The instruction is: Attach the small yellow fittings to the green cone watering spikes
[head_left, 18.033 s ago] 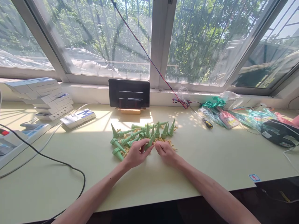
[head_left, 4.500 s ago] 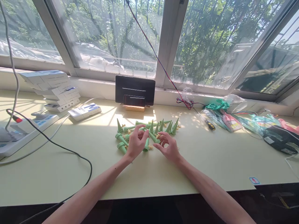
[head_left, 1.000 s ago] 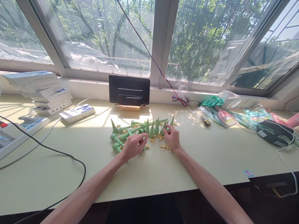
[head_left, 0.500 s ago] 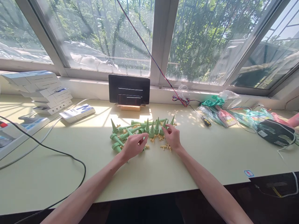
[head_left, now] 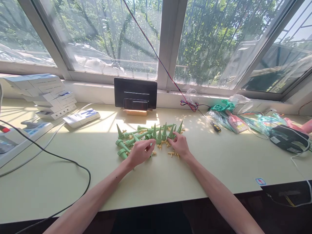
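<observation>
My left hand is closed, thumb and forefinger pinched together, above the front of a heap of green plastic plant-watering spikes. What it grips is hidden; green parts show beneath it. My right hand reaches to the right end of the heap, thumb and forefinger apart, close to small yellow tee-shaped fittings. Several green spikes stand upright on their caps between and behind my hands; others lie on their sides. More yellow fittings lie in front of my right hand.
Behind the heap, a tablet and a phone lean on a stand. White boxes are stacked at left, near a power strip and a black cable. At right lie a screwdriver, plastic bags and a black object.
My right hand has shifted slightly down, its fingertips lower among the upright spikes and nearer the yellow fittings. The left hand stays about where it was, still pinched.
</observation>
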Demonstrator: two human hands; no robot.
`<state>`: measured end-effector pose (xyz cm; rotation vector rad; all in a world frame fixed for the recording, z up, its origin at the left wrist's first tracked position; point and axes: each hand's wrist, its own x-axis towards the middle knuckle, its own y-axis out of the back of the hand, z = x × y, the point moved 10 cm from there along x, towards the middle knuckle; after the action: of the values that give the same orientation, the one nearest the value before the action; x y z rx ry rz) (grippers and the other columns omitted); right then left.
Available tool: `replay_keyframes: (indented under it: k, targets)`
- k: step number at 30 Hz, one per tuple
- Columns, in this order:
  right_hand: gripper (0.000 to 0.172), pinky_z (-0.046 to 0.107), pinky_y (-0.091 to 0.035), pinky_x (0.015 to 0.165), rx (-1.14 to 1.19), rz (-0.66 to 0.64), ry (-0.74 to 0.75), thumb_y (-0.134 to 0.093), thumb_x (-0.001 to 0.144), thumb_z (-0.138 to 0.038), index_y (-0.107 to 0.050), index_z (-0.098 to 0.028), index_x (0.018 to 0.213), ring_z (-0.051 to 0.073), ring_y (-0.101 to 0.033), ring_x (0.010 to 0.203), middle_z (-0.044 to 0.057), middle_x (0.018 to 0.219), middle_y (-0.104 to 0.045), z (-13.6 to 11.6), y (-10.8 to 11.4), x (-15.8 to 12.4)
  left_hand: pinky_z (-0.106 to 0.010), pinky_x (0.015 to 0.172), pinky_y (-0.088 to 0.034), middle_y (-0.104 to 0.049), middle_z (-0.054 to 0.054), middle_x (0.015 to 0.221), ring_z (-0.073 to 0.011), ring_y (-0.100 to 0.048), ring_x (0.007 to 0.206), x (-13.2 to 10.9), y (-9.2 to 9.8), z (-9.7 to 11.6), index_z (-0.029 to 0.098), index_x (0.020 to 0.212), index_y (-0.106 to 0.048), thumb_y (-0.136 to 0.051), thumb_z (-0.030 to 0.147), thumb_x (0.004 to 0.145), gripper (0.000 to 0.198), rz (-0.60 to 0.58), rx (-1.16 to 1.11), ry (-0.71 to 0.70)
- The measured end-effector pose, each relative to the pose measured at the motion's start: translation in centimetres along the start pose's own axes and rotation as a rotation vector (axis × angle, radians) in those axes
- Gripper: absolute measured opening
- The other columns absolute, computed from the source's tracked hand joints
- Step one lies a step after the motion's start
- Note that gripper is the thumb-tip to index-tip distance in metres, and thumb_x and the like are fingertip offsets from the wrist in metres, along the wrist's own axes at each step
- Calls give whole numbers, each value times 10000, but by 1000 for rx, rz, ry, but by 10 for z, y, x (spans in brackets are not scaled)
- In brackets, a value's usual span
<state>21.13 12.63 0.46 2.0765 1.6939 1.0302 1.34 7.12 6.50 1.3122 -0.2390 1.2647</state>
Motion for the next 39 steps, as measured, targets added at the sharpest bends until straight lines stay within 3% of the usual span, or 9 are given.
replay_keyframes:
  k: [8,15,26,32,39]
  targets:
    - [425,284,-413,558,26,-15,-18,-615,834,-394,-658,-97,1136,146,-444,477,-77,484,-460,1,-3,-1,-189,459,-371,-506,57,497,-69,-412,424,-1,0,0,177,915,-693,-528,189,922,166,5,-3,-4]
    - [454,280,-414,566,38,-33,-42,-626,826,-420,-661,-86,1131,154,-481,501,-62,506,-489,2,-5,-2,-175,459,-363,-491,66,500,-60,-401,428,0,1,2,163,916,-690,-545,170,916,146,13,-1,-25]
    - [317,266,-397,556,45,43,-5,-655,792,-375,-699,-151,1013,147,-479,518,-51,533,-511,-6,2,-6,-172,461,-360,-482,73,497,-57,-383,427,-1,1,2,164,920,-694,-557,168,908,138,18,-2,-35]
    - [262,285,-440,623,-33,159,34,-703,767,-386,-727,-169,910,155,-538,626,11,738,-599,-12,12,-9,-171,456,-356,-489,71,503,-56,-383,431,-1,1,1,158,922,-693,-566,165,907,128,21,-4,-34]
    - [279,299,-473,630,-26,185,-13,-725,773,-380,-733,-158,941,124,-526,570,48,902,-653,-12,14,-12,-171,458,-360,-488,72,507,-53,-390,431,-2,0,0,160,937,-693,-563,169,912,133,6,-11,-30]
